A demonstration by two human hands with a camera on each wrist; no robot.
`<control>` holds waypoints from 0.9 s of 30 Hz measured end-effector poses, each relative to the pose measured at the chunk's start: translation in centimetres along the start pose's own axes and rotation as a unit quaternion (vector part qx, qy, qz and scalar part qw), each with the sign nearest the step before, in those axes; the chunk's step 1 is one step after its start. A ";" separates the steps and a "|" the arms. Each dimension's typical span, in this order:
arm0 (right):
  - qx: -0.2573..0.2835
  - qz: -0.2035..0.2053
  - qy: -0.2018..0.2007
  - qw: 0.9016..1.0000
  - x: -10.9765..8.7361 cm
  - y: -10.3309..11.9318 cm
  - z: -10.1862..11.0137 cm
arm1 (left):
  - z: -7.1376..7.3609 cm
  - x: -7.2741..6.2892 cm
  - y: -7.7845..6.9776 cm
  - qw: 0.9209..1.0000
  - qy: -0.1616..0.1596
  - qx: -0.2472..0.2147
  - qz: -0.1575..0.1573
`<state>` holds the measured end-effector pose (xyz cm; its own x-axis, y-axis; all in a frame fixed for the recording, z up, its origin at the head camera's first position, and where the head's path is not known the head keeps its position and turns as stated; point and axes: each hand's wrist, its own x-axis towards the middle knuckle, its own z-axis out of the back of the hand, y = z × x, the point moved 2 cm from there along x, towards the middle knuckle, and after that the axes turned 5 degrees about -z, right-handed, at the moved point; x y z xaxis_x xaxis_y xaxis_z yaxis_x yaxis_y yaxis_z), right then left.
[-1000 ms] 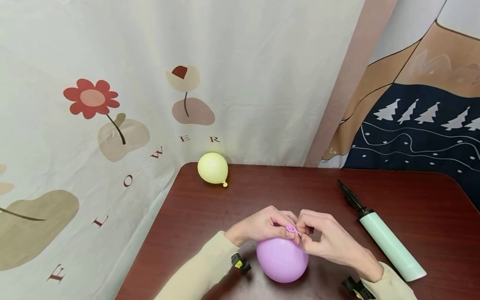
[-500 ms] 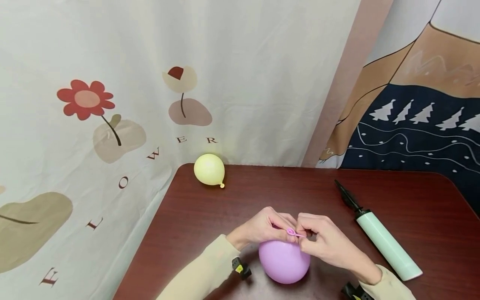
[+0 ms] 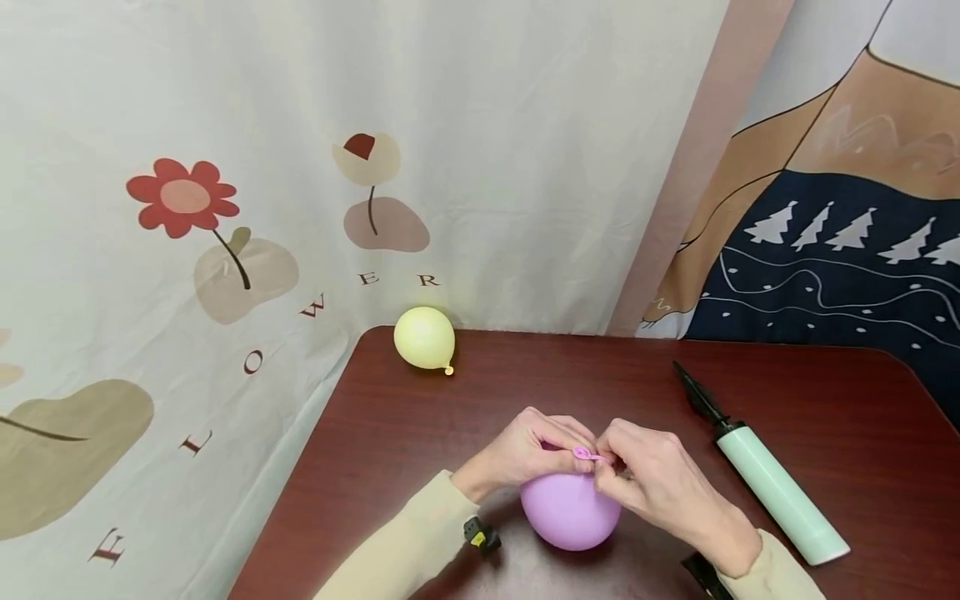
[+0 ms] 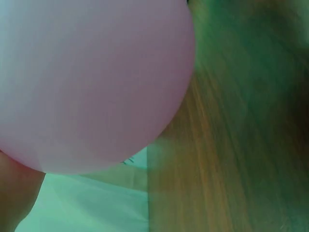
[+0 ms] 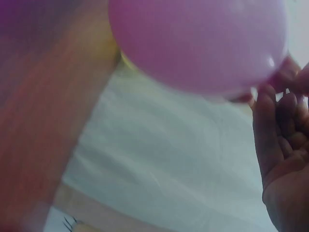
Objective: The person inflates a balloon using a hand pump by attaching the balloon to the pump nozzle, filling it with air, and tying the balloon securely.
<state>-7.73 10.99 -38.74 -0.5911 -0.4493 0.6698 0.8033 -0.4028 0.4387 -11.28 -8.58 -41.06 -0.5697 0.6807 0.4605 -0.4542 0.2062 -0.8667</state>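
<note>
An inflated purple balloon [image 3: 570,512] hangs below both hands in the head view, and its round body fills much of the left wrist view. Curled fingers of the left hand [image 3: 525,450] pinch the balloon's neck, with the rolled lip showing above the thumb. From the other side the right hand [image 3: 667,479] pinches the stretched neck close to the left fingertips. In the right wrist view the right hand's curled fingers [image 5: 285,121] sit at the neck end of the balloon. Exactly how the neck is wound between the fingertips is hidden.
A tied yellow balloon [image 3: 424,338] lies at the table's far left corner. On the right lies a pale green hand pump [image 3: 780,492] with a black nozzle. The dark red table [image 3: 360,467] meets a printed curtain [image 3: 525,167] at its back edge.
The purple balloon has risen slightly. The right hand has turned a little, its fingertips shifting at the neck, while the left hand keeps its pinch.
</note>
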 end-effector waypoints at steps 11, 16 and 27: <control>-0.102 0.073 -0.017 0.992 0.7 -0.3 1.4 | 0.1 0.8 -0.7 0.989 0.041 0.138 -0.043; -0.119 0.104 -0.035 0.987 1.1 -0.1 1.7 | 0.2 1.1 -1.3 0.968 0.050 0.234 -0.077; -0.159 0.177 -0.182 0.954 2.1 0.9 1.5 | -1.1 1.1 -0.7 0.973 -0.105 0.181 -0.097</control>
<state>-8.12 10.90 -36.02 -0.1757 -0.3180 0.9317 0.8507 -0.5253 -0.0189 -10.81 -7.19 -40.12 -0.5591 0.4876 0.6705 -0.7570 0.0296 -0.6527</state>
